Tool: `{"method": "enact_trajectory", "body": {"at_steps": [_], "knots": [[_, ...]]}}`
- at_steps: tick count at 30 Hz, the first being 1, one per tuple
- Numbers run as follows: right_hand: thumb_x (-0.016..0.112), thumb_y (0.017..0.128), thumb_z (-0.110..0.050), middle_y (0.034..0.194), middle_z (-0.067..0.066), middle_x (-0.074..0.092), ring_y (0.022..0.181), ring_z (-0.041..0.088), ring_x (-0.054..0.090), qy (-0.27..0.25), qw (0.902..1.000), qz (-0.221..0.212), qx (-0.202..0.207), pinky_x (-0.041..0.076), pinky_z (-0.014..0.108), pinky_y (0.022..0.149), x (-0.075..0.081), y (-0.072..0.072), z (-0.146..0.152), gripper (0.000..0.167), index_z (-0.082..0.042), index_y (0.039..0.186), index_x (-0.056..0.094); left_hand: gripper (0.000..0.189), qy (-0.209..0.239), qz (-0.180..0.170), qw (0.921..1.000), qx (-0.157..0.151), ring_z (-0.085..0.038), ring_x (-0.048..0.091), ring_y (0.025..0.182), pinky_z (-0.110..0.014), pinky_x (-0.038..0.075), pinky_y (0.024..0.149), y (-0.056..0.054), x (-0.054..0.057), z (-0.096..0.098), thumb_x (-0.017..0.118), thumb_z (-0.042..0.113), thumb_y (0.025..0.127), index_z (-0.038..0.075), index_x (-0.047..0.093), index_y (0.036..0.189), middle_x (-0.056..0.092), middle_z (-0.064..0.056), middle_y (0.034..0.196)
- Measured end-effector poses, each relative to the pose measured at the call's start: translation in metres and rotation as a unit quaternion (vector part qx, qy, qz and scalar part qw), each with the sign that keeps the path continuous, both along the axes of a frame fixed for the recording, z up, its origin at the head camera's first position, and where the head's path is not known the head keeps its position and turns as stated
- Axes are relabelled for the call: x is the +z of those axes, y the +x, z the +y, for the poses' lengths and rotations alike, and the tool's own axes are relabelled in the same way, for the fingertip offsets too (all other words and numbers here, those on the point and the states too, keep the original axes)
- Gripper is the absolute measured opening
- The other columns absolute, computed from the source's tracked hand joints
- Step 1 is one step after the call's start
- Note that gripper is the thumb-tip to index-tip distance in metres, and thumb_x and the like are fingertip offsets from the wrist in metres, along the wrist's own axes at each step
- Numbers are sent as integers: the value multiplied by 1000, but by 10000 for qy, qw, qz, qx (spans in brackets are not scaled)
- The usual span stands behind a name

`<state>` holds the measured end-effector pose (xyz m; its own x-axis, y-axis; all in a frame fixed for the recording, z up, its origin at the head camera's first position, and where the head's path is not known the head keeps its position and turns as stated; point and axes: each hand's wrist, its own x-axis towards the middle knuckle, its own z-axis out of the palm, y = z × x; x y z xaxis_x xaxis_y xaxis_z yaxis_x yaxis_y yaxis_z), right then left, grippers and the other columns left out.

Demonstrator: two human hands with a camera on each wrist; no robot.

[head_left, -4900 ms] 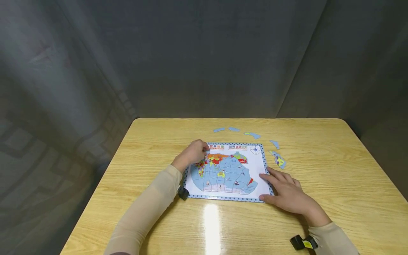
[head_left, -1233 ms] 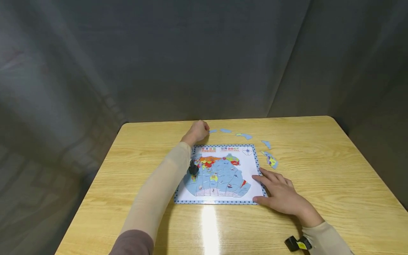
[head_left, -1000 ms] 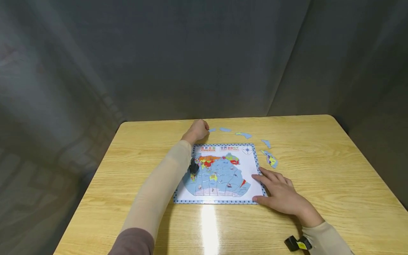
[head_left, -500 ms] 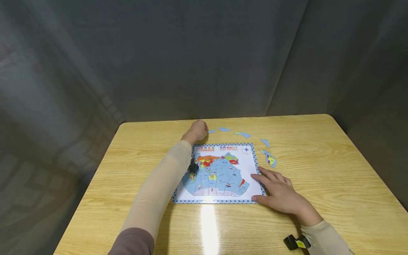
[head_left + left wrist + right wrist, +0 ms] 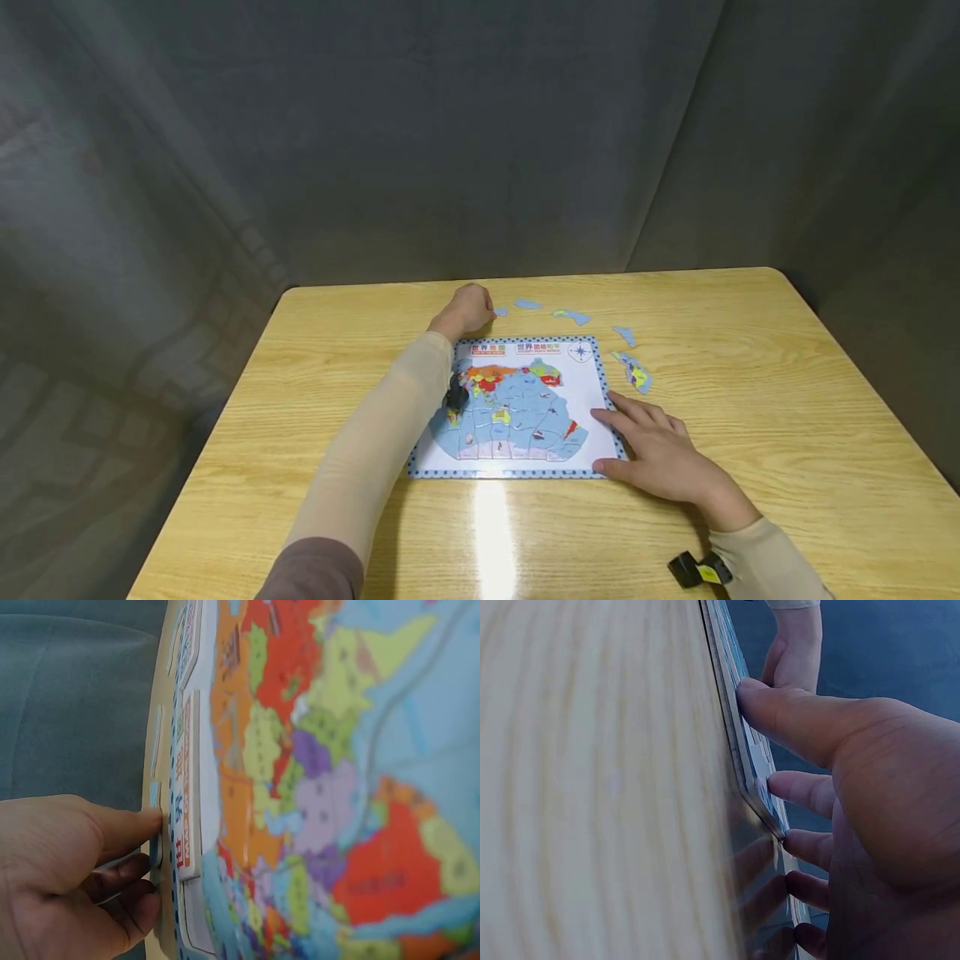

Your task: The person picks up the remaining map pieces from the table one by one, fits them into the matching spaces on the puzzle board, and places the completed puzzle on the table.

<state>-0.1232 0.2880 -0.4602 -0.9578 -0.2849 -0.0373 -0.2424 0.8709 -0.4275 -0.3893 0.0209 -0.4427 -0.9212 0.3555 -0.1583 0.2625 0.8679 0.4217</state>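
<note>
On the table lies a world map puzzle board (image 5: pixel 525 471) with a dotted blue border, its map partly filled with pieces. Beyond its top left corner, my left hand (image 5: pixel 467 308) pinches a small blue puzzle piece (image 5: pixel 501 312). The left wrist view shows thumb and fingertips at the end of that piece (image 5: pixel 154 791), low over the wood. My right hand (image 5: pixel 660 454) rests on the board's right edge, fingers spread, thumb on the near right corner. In the right wrist view its fingertips (image 5: pixel 754 686) touch the board's edge.
Loose pieces lie in an arc past the board: a blue one (image 5: pixel 528 304), a blue and yellow one (image 5: pixel 572 317), a small blue one (image 5: pixel 624 336) and a larger multicoloured one (image 5: pixel 634 373). A dark curtain (image 5: pixel 480 167) hangs behind the wooden table (image 5: pixel 315 358).
My left hand has left the board's upper left part and reached out to the leftmost loose piece, which has shifted slightly. My right hand has stayed at the board's edge.
</note>
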Motion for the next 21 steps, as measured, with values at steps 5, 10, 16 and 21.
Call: {"method": "enact_trajectory", "body": {"at_steps": [5, 10, 16, 21], "knots": [[65, 85, -61, 157, 13, 29, 137, 42, 25, -14, 10000, -2, 24, 21, 65, 98, 2, 0, 0, 72, -22, 144, 50, 6, 112, 26, 9999, -4, -19, 53, 85, -33, 46, 77, 4, 2, 0, 65, 15, 94, 10, 63, 91, 59, -4, 93], [65, 85, -61, 158, 13, 28, 138, 42, 25, 10, 10000, 16, 26, 21, 65, 99, 3, -1, 1, 72, -22, 145, 50, 9, 236, 61, 9996, -168, -19, 56, 94, -34, 48, 83, 5, 2, -3, 63, 11, 96, 8, 65, 104, 62, -5, 104], [67, 85, -58, 157, 14, 28, 138, 43, 23, -19, 10000, -67, 7, 19, 65, 99, 1, -3, 3, 73, -19, 144, 50, 16, 577, -38, 9980, -244, -21, 59, 98, -37, 50, 85, 6, 2, -11, 63, 10, 96, 7, 69, 110, 65, -7, 109], [67, 85, -57, 158, 14, 27, 138, 43, 23, 0, 9999, -132, -11, 18, 65, 99, 0, -5, 5, 73, -19, 145, 49, 15, 716, -113, 9971, -220, -20, 58, 95, -37, 50, 82, 7, 2, -18, 62, 11, 97, 8, 68, 109, 64, -5, 106]]}}
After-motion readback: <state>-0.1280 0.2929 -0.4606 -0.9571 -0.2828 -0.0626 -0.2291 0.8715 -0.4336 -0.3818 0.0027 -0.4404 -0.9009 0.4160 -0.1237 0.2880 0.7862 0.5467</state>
